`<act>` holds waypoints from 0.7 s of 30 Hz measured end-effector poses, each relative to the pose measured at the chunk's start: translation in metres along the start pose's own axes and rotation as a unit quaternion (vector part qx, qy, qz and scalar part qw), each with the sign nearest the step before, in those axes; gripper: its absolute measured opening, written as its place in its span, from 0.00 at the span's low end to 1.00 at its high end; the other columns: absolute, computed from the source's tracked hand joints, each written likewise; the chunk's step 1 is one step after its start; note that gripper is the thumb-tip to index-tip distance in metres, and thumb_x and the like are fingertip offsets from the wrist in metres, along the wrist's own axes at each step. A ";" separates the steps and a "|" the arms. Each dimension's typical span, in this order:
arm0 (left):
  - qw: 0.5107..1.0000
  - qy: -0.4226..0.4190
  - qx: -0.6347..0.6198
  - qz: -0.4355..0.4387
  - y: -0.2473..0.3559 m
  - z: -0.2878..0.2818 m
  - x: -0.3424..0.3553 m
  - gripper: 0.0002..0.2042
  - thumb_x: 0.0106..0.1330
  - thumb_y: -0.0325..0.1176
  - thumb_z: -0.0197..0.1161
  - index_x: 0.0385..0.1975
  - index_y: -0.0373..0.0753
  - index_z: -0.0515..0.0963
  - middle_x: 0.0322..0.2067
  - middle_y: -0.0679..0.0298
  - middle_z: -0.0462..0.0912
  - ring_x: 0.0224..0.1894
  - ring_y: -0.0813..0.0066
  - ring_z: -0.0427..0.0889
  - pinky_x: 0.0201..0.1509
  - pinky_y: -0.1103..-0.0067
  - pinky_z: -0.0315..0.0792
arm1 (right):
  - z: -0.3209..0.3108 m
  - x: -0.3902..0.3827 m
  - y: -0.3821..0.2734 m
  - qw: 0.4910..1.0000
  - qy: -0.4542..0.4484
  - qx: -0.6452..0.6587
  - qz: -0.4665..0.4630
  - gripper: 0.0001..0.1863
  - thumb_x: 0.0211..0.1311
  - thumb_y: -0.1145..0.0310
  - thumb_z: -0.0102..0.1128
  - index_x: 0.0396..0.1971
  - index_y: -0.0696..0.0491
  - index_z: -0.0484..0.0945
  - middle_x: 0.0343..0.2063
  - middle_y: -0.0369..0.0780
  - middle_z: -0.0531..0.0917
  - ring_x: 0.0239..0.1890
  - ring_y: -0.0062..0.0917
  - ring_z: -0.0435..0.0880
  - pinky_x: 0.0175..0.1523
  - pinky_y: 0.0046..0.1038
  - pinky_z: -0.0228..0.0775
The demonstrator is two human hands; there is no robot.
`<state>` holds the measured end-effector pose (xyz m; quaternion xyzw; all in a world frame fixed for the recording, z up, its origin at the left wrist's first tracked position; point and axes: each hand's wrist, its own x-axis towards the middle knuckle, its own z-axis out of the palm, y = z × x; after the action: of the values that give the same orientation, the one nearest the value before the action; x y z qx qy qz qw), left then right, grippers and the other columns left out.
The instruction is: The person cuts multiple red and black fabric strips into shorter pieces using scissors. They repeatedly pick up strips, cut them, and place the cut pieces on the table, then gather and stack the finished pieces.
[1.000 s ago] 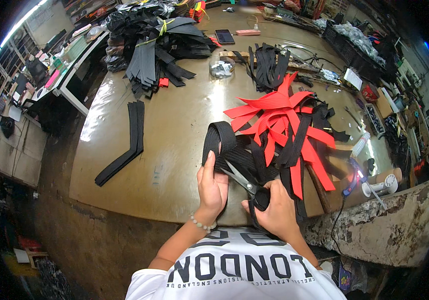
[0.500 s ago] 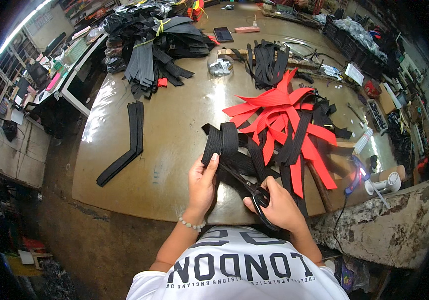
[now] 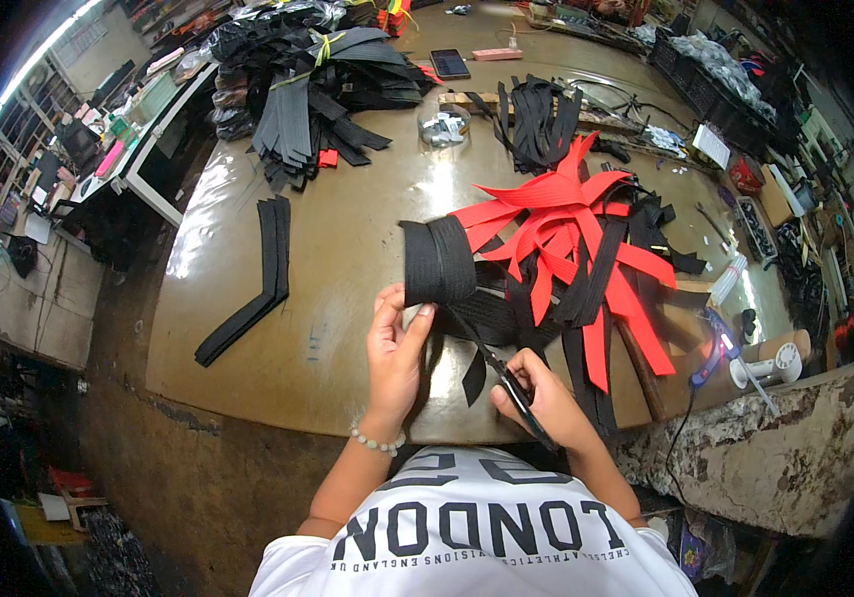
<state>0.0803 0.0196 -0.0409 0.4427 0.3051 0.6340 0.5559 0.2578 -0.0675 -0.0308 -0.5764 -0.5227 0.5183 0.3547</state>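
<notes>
My left hand pinches the near edge of a wide black webbing strap, which curves in loops just beyond the fingertips. In my right hand is a pair of black scissors, fingers wrapped about the handles. The blades point up and left to the strap's edge beside my left thumb; whether they are parted is hard to make out. Just below the blades shows a short dark strip end. Red straps lie fanned out to the right, with more black straps among them.
Two bent black straps lie on the table's left. Farther back are a tied bundle of dark straps, a round clear container, a phone and black strips. A glue gun rests near the right edge.
The black strap at my left hand has turned, its broad face now showing. The scissors have shifted slightly, and a short strip end now shows below the blades.
</notes>
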 end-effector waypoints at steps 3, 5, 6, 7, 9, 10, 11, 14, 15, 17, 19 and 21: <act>0.986 -0.003 0.126 0.111 0.001 -0.007 0.001 0.11 0.63 0.22 0.61 0.44 0.35 0.76 0.49 0.63 0.72 0.48 0.77 0.75 0.53 0.82 0.66 | 0.004 0.006 0.003 0.994 -0.046 0.097 0.005 0.21 0.60 0.58 0.67 0.34 0.56 0.65 0.21 0.34 0.72 0.25 0.14 0.68 0.29 0.22 0.62; 0.948 -0.024 0.240 0.209 0.004 -0.013 0.001 0.09 0.59 0.20 0.63 0.39 0.36 0.78 0.46 0.64 0.66 0.46 0.79 0.71 0.51 0.83 0.66 | 0.005 0.005 0.000 0.998 -0.025 0.039 -0.040 0.22 0.59 0.57 0.67 0.35 0.56 0.65 0.21 0.34 0.72 0.25 0.15 0.68 0.29 0.23 0.62; 0.918 -0.039 0.295 0.261 0.007 -0.017 0.001 0.08 0.58 0.18 0.63 0.36 0.36 0.79 0.44 0.65 0.64 0.44 0.80 0.69 0.50 0.83 0.66 | 0.004 0.004 -0.003 0.999 -0.014 0.002 -0.045 0.23 0.58 0.56 0.68 0.35 0.56 0.65 0.20 0.34 0.72 0.24 0.15 0.68 0.29 0.23 0.62; 0.964 -0.056 0.189 0.181 0.010 -0.019 -0.001 0.08 0.59 0.18 0.62 0.37 0.35 0.80 0.44 0.62 0.69 0.46 0.78 0.72 0.48 0.82 0.69 | 0.005 0.003 -0.006 0.999 -0.006 -0.015 -0.032 0.25 0.55 0.54 0.70 0.34 0.56 0.65 0.20 0.35 0.72 0.24 0.16 0.69 0.29 0.24 0.63; 0.969 -0.075 0.189 0.141 0.016 -0.024 -0.001 0.10 0.60 0.18 0.59 0.40 0.34 0.80 0.44 0.58 0.73 0.48 0.75 0.74 0.48 0.81 0.70 | 0.004 0.000 -0.012 0.997 0.018 -0.060 -0.038 0.26 0.53 0.53 0.72 0.34 0.57 0.67 0.22 0.39 0.74 0.24 0.22 0.73 0.30 0.27 0.66; 0.971 -0.088 0.190 0.118 0.020 -0.026 0.000 0.11 0.60 0.18 0.58 0.41 0.34 0.80 0.44 0.56 0.75 0.49 0.74 0.74 0.48 0.81 0.71 | 0.004 -0.002 -0.015 0.995 0.028 -0.076 -0.050 0.27 0.51 0.52 0.72 0.34 0.57 0.67 0.23 0.40 0.75 0.24 0.24 0.75 0.31 0.28 0.67; 0.975 -0.088 0.179 0.093 0.023 -0.026 0.000 0.13 0.64 0.26 0.55 0.46 0.29 0.79 0.46 0.52 0.78 0.52 0.71 0.75 0.53 0.80 0.69 | 0.007 -0.001 -0.017 0.986 0.069 -0.130 -0.075 0.28 0.49 0.52 0.73 0.34 0.58 0.68 0.24 0.42 0.76 0.26 0.28 0.76 0.32 0.30 0.68; 0.991 -0.132 -0.004 0.026 0.032 -0.025 0.004 0.20 0.66 0.36 0.54 0.49 0.24 0.76 0.49 0.53 0.77 0.51 0.70 0.75 0.57 0.81 0.65 | 0.012 0.001 -0.017 0.934 0.175 -0.253 -0.183 0.30 0.44 0.53 0.75 0.35 0.59 0.69 0.28 0.45 0.75 0.30 0.37 0.77 0.34 0.34 0.70; 0.991 -0.130 -0.038 -0.010 0.035 -0.022 0.001 0.26 0.67 0.43 0.51 0.52 0.22 0.73 0.51 0.54 0.76 0.52 0.71 0.75 0.61 0.80 0.62 | 0.012 0.003 -0.015 0.913 0.203 -0.284 -0.211 0.30 0.42 0.54 0.76 0.34 0.59 0.69 0.28 0.45 0.74 0.30 0.38 0.76 0.34 0.34 0.70; 0.992 -0.104 -0.003 -0.073 0.038 -0.017 -0.002 0.25 0.68 0.41 0.52 0.55 0.24 0.71 0.52 0.55 0.76 0.54 0.73 0.74 0.61 0.79 0.63 | 0.012 0.008 -0.012 0.874 0.249 -0.324 -0.263 0.32 0.39 0.54 0.78 0.34 0.61 0.69 0.29 0.46 0.72 0.32 0.41 0.75 0.35 0.35 0.69; 0.987 -0.094 0.004 -0.129 0.040 -0.012 -0.006 0.24 0.67 0.32 0.56 0.61 0.27 0.65 0.53 0.58 0.75 0.55 0.77 0.73 0.61 0.79 0.65 | 0.011 0.012 -0.009 0.852 0.263 -0.354 -0.282 0.31 0.39 0.55 0.78 0.34 0.61 0.69 0.29 0.45 0.72 0.32 0.40 0.75 0.34 0.35 0.69; 0.984 -0.105 0.000 -0.142 0.041 -0.011 -0.008 0.26 0.65 0.27 0.59 0.63 0.28 0.64 0.54 0.58 0.74 0.55 0.78 0.73 0.60 0.80 0.65 | 0.009 0.015 -0.008 0.835 0.275 -0.371 -0.298 0.31 0.40 0.55 0.77 0.34 0.60 0.69 0.29 0.45 0.72 0.31 0.40 0.75 0.33 0.36 0.68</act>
<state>0.0529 0.0050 -0.0112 0.4591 0.3047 0.4982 0.6695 0.2462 -0.0524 -0.0286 -0.5997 -0.7032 -0.0257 0.3811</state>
